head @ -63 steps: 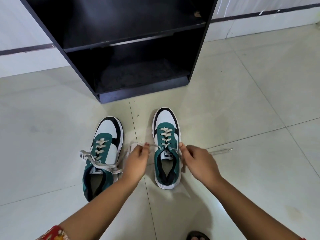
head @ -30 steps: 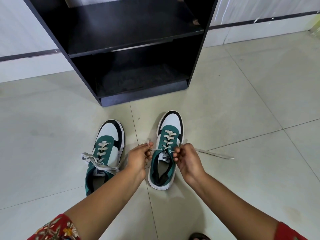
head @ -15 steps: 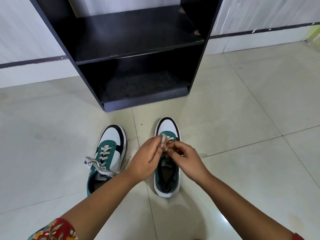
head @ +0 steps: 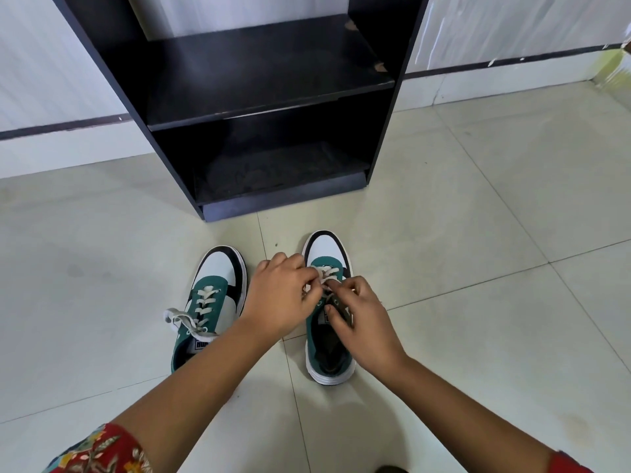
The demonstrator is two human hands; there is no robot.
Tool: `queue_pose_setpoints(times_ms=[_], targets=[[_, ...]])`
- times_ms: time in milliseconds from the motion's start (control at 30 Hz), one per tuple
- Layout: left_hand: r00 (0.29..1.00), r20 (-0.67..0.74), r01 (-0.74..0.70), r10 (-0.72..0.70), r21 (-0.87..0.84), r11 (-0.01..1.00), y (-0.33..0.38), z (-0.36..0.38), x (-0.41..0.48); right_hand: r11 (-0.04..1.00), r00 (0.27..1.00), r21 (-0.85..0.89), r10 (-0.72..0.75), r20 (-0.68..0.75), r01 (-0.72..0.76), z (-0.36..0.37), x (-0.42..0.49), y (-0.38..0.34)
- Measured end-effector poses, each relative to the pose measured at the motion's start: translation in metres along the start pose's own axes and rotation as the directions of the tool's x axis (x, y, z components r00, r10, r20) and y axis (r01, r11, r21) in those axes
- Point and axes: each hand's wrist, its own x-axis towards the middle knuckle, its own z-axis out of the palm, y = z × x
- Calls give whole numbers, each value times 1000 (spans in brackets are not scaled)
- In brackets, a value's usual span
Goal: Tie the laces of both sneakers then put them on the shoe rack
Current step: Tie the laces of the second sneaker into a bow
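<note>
Two green, white and black sneakers stand side by side on the tiled floor, toes toward the rack. Above the tongue of the right sneaker (head: 326, 249), my left hand (head: 281, 298) and my right hand (head: 362, 319) meet, each pinching a part of its white lace (head: 326, 273). My fingers hide the lace ends. The left sneaker (head: 218, 285) has its lace (head: 186, 320) loose and trailing off its left side. The black shoe rack (head: 273, 107) stands just beyond the sneakers, both visible shelves bare.
A white wall with a dark skirting stripe (head: 68, 126) runs behind the rack. Pale floor tiles (head: 478, 268) spread to the left and right of the sneakers. A dark toe of footwear (head: 391, 469) shows at the bottom edge.
My hands drew the right sneaker's lace ends out sideways, then came together over its tongue. The lace end that lay on the floor to the right is gone from there.
</note>
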Motion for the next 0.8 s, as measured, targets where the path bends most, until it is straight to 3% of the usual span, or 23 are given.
queue_pose_setpoints(times_ms=[133,300,433,500,600,667,733,800], targets=[[998,63,4,9,-194,981,-1,-6,2,998,996,23,61,-65,-60,6,-1,-3],[992,45,-120,119,32,992,-11,-9,-4,972,986,212,130,-104,-106,-2,8,-2],[999,23,-36,35,57,998,-14,-9,-12,888,964,409,259,-68,-210,-12,12,-2],[999,-7,31,-31,-20,999,-19,-11,-14,845,962,490,269,-40,-216,-21,13,-3],[998,-46,55,-53,22,998,-31,-17,-14,724,957,661,290,-32,-197,-46,16,-1],[995,-53,89,-86,49,995,-37,-20,-14,791,948,569,313,-59,-225,-65,20,6],[986,-46,162,-159,75,984,-42,-18,-17,928,940,212,331,-83,-308,-76,22,17],[979,4,201,-204,140,969,-50,-10,-21,921,939,-180,336,-81,-345,-82,20,27]])
